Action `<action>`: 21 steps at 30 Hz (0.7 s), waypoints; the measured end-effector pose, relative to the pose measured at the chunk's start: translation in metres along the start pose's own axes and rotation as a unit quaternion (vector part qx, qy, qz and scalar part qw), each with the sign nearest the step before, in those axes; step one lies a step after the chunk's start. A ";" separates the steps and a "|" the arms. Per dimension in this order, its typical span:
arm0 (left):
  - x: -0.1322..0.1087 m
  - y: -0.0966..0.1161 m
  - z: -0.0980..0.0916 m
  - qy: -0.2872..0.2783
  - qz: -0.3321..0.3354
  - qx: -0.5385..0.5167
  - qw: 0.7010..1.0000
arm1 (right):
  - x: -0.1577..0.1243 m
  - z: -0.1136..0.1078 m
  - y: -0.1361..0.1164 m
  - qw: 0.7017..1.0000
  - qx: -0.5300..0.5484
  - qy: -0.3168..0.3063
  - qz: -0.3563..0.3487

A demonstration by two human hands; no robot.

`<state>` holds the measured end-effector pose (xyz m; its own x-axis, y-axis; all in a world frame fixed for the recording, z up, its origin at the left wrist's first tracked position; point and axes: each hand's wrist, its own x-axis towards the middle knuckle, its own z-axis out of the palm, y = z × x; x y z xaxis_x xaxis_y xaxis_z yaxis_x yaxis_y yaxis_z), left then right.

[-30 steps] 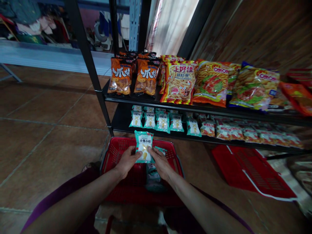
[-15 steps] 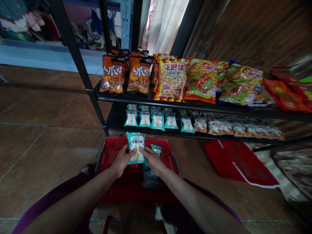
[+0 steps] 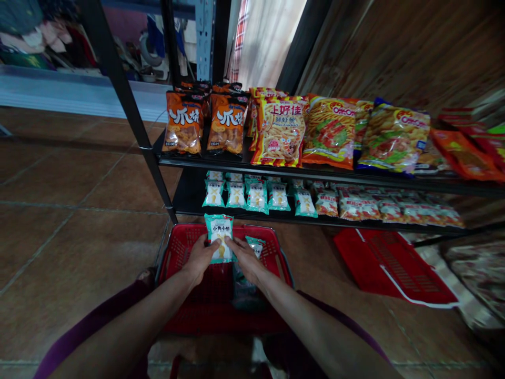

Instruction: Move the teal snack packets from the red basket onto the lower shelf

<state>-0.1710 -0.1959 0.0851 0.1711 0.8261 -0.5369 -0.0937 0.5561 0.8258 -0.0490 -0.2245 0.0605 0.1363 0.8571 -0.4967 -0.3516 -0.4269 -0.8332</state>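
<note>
A teal-and-white snack bag (image 3: 220,231) is held upright over a red shopping basket (image 3: 185,318). My left hand (image 3: 200,258) grips its left side, thumb across the front. On the opposite side, my right hand (image 3: 245,258) pinches the bag with its thumb on the front; the other fingers of both hands are mostly hidden behind it. Inside the basket, another teal snack bag (image 3: 256,245) shows just past my right hand. More packets lie under my right wrist, dim and partly covered.
Beyond the basket stands a black shelf rack (image 3: 236,162). Its upper level carries orange snack bags (image 3: 226,123) and prawn cracker bags (image 3: 279,131); small teal bags (image 3: 256,195) and red-and-white bags (image 3: 351,205) line the lower one. A second red basket (image 3: 394,266) lies at the right.
Both hands keep their hold on the snack bag, which stays nearly still over the basket. The camera view has shifted very slightly.
</note>
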 end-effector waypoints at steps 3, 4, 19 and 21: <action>0.007 -0.004 -0.002 0.003 0.006 0.007 1.000 | 0.006 0.000 0.005 0.999 -0.003 0.036 0.016; 0.008 -0.006 -0.004 0.003 0.008 0.008 1.000 | 0.008 0.001 0.007 0.999 -0.002 0.047 0.019; 0.085 0.016 -0.004 0.046 0.110 0.102 0.988 | 0.077 0.011 -0.026 0.985 -0.124 0.029 -0.120; 0.100 0.022 0.000 0.054 0.117 0.113 0.985 | 0.095 0.010 -0.032 0.983 -0.125 0.054 -0.126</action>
<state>-0.1561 -0.1009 0.0490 0.0646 0.9408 -0.3328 0.1042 0.3254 0.9398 -0.0345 -0.1269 0.0423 0.2915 0.9148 -0.2794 -0.0582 -0.2746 -0.9598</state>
